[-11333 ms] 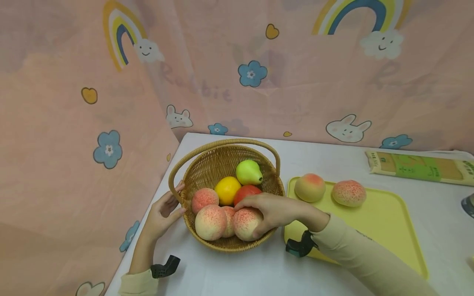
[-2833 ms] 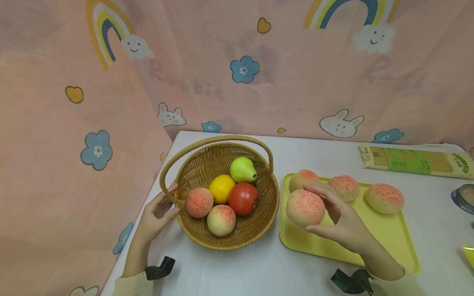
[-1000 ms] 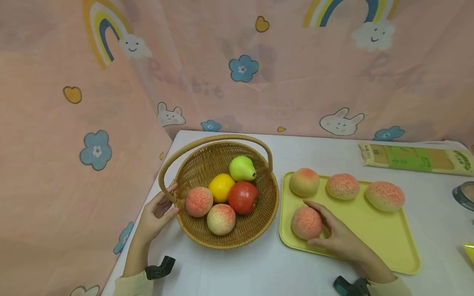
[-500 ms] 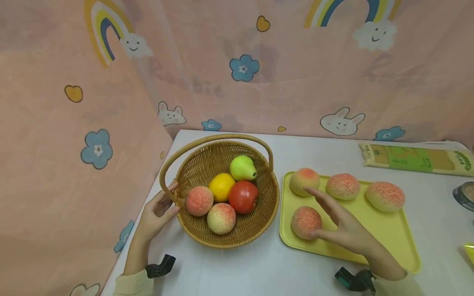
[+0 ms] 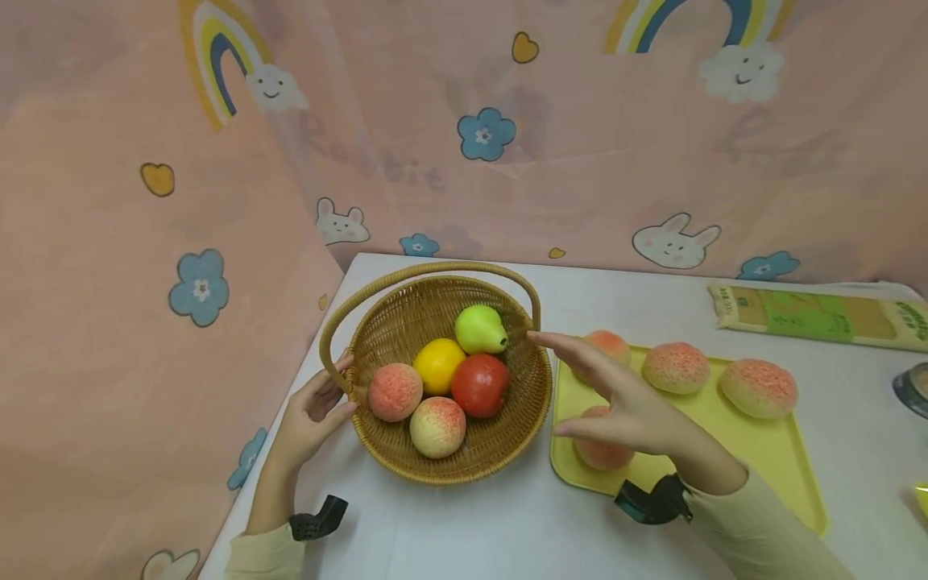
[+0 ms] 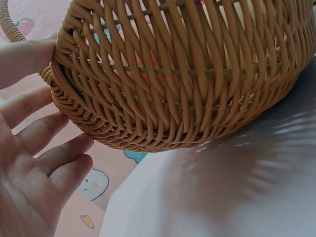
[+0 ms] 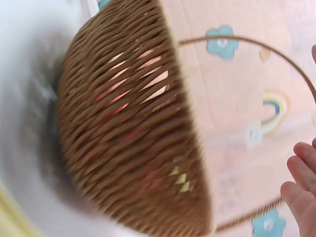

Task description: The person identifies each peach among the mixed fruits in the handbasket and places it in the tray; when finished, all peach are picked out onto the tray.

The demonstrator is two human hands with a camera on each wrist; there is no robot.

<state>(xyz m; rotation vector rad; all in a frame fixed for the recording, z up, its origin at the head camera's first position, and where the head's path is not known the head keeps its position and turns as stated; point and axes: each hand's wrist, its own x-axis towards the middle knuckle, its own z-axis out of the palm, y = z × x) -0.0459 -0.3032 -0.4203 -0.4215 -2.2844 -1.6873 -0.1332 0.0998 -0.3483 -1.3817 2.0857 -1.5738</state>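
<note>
My left hand (image 5: 308,415) holds the rim of the wicker basket (image 5: 500,459) beside the handle's left foot; in the left wrist view its thumb and fingertips touch the wicker (image 6: 163,84). Inside the basket lie two peaches (image 5: 395,392) (image 5: 438,427), a yellow round fruit (image 5: 439,366), a red apple (image 5: 481,385) and a green pear (image 5: 482,329). My right hand (image 5: 623,403), fingers spread and holding nothing, hovers between basket and tray. It partly covers a peach (image 5: 605,457) at the near left of the yellow tray (image 5: 714,451). More peaches (image 5: 677,368) (image 5: 759,388) (image 5: 612,346) line the tray's far side.
A long green and tan packet (image 5: 819,314) lies at the back right of the white table (image 5: 464,532). Near the right edge stands a dark round container (image 5: 912,388), partly cut off. A patterned pink cloth (image 5: 406,97) hangs behind the table.
Two peaches went from basket to tray since the oldest frame. My right hand released the latest at the tray's near left, then moved left toward the basket. My left hand stayed at the rim.
</note>
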